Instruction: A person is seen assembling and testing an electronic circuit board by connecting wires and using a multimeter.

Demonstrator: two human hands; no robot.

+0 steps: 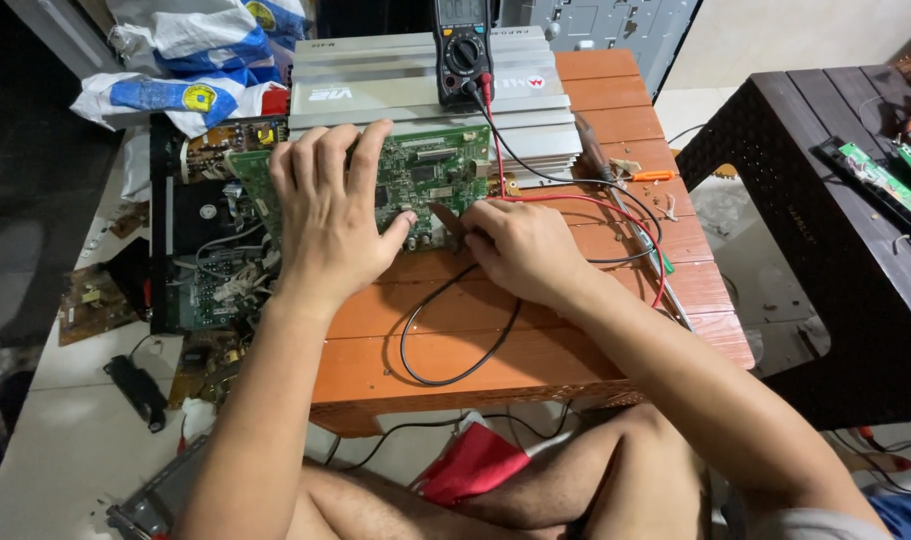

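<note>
My left hand (330,205) lies flat on a green circuit board (430,180), fingers spread, pressing it onto the orange-brown slatted table (535,340). Beside it, my right hand (520,245) grips a dark probe tip (447,220) and touches it to the board's near edge. Red and black leads (575,205) run from that hand up to a black multimeter (462,50), which stands on a silver finned metal case (375,90) behind the board. A loop of black lead (445,345) lies on the table.
A black open chassis with wiring and boards (205,260) sits left of the table. Plastic bags (185,60) are at the back left. A dark plastic table (835,230) with green boards stands on the right. An orange-handled tool (645,176), a red cloth (475,465) and loose parts on the floor.
</note>
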